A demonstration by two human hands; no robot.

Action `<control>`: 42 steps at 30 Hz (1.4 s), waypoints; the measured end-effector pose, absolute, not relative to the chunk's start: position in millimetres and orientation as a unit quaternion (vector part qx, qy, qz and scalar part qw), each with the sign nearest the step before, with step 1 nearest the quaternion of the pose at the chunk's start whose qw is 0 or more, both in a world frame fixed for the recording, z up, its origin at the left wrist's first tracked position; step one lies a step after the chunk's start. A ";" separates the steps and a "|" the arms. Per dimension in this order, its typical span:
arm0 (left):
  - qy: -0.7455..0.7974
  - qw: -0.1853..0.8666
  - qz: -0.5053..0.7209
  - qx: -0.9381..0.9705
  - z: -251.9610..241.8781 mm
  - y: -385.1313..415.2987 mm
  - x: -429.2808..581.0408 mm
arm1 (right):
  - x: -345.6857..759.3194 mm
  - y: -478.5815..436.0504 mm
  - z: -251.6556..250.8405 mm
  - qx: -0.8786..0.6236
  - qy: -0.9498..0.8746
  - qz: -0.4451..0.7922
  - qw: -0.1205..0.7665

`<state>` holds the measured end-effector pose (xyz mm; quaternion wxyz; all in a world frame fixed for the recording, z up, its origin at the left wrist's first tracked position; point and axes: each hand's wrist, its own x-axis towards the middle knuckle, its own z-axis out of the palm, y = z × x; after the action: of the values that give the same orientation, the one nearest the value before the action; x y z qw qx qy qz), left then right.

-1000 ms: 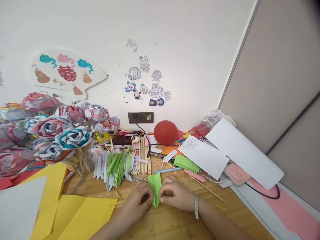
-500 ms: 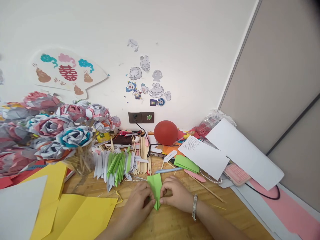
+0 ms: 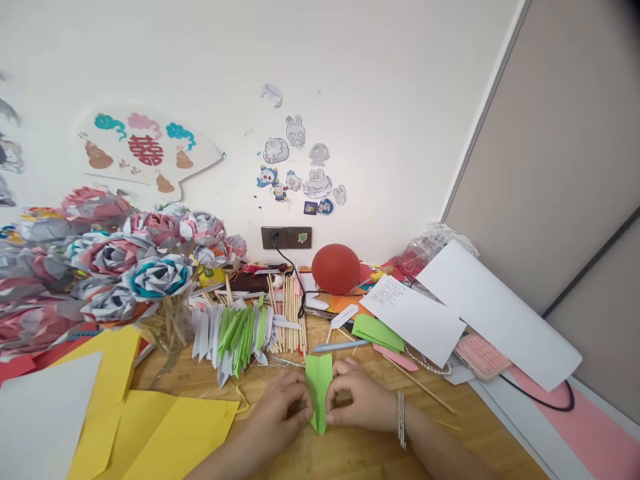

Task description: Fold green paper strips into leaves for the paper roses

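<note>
A narrow green strip of folded paper point(image 3: 319, 387) stands lengthwise between my hands over the wooden table, with creases along it and a folded lower end. My left hand point(image 3: 287, 403) pinches its left edge near the bottom, thumb towards me. On the opposite edge, my right hand point(image 3: 357, 398) pinches the paper between thumb and fingers; a silvery bracelet circles that wrist. Just beyond my left hand lies a row of folded green and white paper pieces point(image 3: 237, 337). A stack of green paper point(image 3: 379, 332) rests beyond my right hand.
Paper flowers point(image 3: 157, 275) on sticks crowd the left. Yellow paper point(image 3: 180, 430) covers the table's left front. Wooden sticks point(image 3: 291, 313), a red balloon point(image 3: 336, 269) and a black cable line the wall. White sheets point(image 3: 413, 317) and a pink calculator-like object point(image 3: 483, 355) lie right.
Both hands and the green paper sit slightly lower and further right in view, as does the whole scene. The pinching grip on both edges stays much the same.
</note>
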<state>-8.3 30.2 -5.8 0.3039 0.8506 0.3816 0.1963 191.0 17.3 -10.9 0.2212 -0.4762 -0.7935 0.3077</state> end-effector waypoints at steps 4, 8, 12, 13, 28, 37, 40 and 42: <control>0.404 0.285 0.212 0.843 -7.2 28.3 -1.7 | 185.0 16.5 -14.1 -0.504 -0.782 0.283 0.234; 0.414 0.257 0.220 0.845 -10.3 26.8 2.1 | 182.5 16.6 -17.8 -0.518 -0.783 0.257 0.231; 0.439 0.221 0.211 0.845 -9.0 23.2 4.4 | 181.2 16.1 -19.9 -0.527 -0.780 0.240 0.237; 0.441 0.217 0.208 0.845 -8.4 22.4 4.9 | 180.6 15.4 -19.5 -0.530 -0.779 0.237 0.237; 0.449 0.179 0.224 0.846 -18.7 21.7 4.5 | 171.5 2.6 -24.4 -0.561 -0.764 0.184 0.260; 0.457 0.180 0.214 0.845 -14.1 21.3 6.0 | 171.1 -0.5 -24.5 -0.556 -0.759 0.176 0.290; 0.463 0.186 0.214 0.840 -13.0 22.1 6.0 | 171.1 -0.5 -26.3 -0.558 -0.763 0.169 0.278; 0.465 0.196 0.213 0.837 -13.1 23.7 5.9 | 170.3 -0.2 -27.7 -0.561 -0.764 0.167 0.273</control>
<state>5.9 23.7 -13.1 0.1962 0.8369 0.4645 0.2128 170.3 -0.2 -27.7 0.2726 -0.5607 -0.7638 0.1672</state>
